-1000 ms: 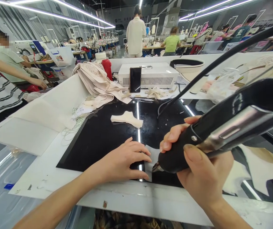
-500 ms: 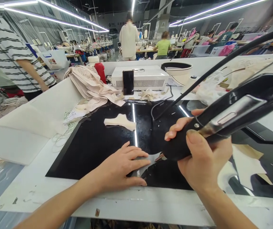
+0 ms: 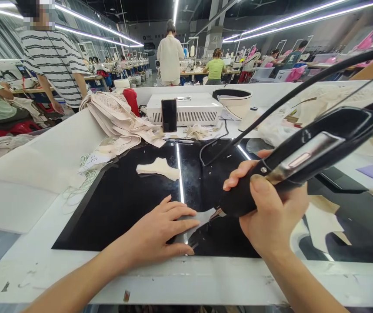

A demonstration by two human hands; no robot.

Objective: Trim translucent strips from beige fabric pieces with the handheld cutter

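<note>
My right hand (image 3: 274, 208) is wrapped round a black corded hand tool (image 3: 310, 150) with a silver side lever. Its narrow metal tip (image 3: 218, 212) points down to the left and meets the right end of a small translucent film piece (image 3: 206, 216). Flat on that film lies my left hand (image 3: 165, 228), fingers stretched and slightly spread, covering its left part. Both are over a glossy black sheet (image 3: 114, 213) on the white table. A cream fabric piece (image 3: 158, 168) rests beyond my left hand. More cut pieces (image 3: 323, 221) lie right of my right wrist.
At the back stand a white vented box (image 3: 189, 108), a propped phone (image 3: 169, 115) and a cream bin (image 3: 234, 102). Draped beige fabric (image 3: 114, 117) lies back left. The tool's black cable (image 3: 291, 95) arches across the right. A person in stripes (image 3: 52, 65) stands beyond the left edge.
The view has shifted slightly, so most things sit a little further left. Both hands, the tool and the film keep nearly the same places relative to each other. The striped-shirt person shows more fully.
</note>
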